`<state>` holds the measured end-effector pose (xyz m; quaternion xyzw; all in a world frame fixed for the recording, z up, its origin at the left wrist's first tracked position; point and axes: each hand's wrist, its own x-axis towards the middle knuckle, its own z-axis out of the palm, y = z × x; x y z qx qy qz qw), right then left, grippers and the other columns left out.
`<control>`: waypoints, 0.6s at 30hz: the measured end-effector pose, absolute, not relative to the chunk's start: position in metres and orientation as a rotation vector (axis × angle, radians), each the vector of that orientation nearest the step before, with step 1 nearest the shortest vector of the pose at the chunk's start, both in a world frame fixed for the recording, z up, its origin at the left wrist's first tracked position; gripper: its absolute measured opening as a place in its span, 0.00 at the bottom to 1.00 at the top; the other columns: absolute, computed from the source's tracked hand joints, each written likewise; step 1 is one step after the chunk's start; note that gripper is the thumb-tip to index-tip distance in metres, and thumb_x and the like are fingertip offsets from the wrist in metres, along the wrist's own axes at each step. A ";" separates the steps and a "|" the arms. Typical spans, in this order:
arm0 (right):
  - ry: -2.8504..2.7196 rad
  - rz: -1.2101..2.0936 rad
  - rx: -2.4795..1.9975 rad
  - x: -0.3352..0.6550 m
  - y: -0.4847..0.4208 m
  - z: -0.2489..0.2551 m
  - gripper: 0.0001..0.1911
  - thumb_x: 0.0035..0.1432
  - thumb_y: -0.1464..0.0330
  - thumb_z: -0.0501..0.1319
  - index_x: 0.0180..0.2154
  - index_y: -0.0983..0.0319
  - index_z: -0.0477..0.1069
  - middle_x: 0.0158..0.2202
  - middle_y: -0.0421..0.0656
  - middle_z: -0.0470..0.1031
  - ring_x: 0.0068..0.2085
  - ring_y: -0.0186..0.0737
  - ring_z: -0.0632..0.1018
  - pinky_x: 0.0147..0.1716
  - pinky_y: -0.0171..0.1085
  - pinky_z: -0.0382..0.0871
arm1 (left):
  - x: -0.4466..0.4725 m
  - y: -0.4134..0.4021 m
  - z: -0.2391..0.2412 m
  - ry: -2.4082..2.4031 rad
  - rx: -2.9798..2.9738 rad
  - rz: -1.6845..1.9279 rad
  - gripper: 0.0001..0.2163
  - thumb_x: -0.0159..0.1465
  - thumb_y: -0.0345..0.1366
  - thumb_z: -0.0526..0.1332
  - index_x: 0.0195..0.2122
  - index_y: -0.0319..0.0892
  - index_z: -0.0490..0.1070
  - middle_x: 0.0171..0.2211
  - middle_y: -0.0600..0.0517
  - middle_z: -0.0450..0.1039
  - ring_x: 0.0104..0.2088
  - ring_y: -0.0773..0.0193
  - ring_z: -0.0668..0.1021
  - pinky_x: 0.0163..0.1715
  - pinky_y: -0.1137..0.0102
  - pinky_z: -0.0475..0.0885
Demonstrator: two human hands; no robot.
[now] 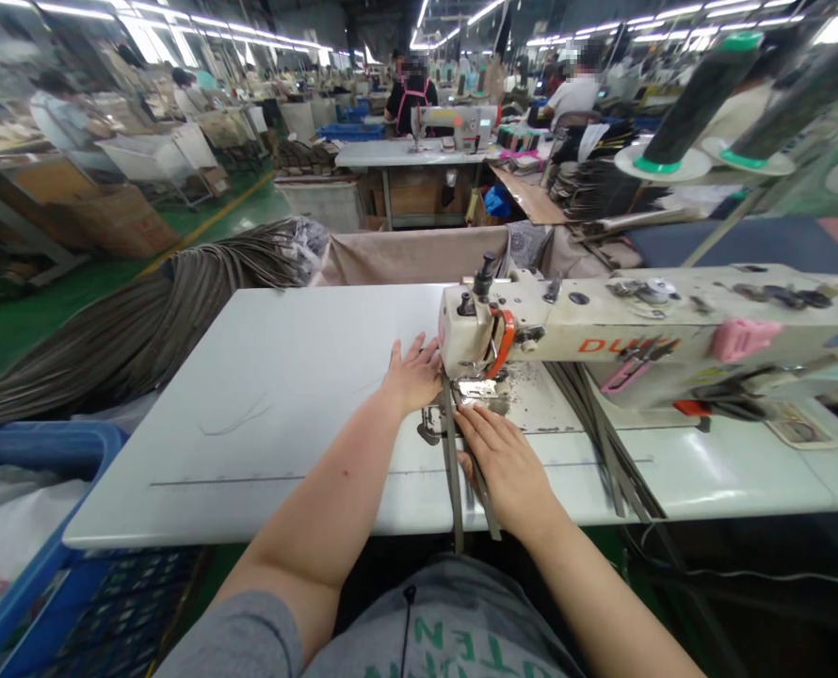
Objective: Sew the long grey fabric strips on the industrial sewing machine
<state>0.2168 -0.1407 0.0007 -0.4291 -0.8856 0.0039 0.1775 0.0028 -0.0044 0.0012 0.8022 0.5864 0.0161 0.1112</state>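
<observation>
My left hand [413, 379] lies with fingers spread beside the needle end of a sewing machine [567, 325], at the far side of the stitching area. Its fingertips reach the machine head's left side, and nothing shows in its grasp. In front of the presser foot, my right hand [505, 463] has its fingers stretched forward over a narrow grey-brown fabric strip [488, 508], which runs between thumb and fingers. Left of that hand, another strip [453, 471] runs from the needle area over the table's front edge. The needle point is hidden.
Several loose strips [606, 447] hang under the machine arm. A thick strip bundle [129, 311] lies left of the white table [306, 358]. A blue crate [44, 433] stands at lower left. Thread cones [701, 104] rise at right. Other people work at machines behind.
</observation>
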 end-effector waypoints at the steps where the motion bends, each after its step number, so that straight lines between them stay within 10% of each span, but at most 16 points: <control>1: -2.506 0.009 -1.217 0.217 -0.141 0.001 0.25 0.81 0.69 0.58 0.72 0.72 0.69 0.73 0.58 0.71 0.73 0.64 0.69 0.69 0.62 0.71 | 0.003 -0.005 0.001 1.731 2.357 0.056 0.29 0.78 0.47 0.49 0.80 0.58 0.57 0.81 0.51 0.55 0.83 0.43 0.47 0.79 0.31 0.39; 18: -2.498 0.022 -1.204 0.216 -0.145 0.004 0.24 0.82 0.69 0.53 0.71 0.70 0.70 0.72 0.58 0.72 0.73 0.61 0.70 0.70 0.61 0.71 | 0.008 -0.005 -0.001 1.834 2.241 0.148 0.29 0.77 0.43 0.48 0.79 0.58 0.59 0.82 0.54 0.50 0.83 0.46 0.43 0.79 0.33 0.34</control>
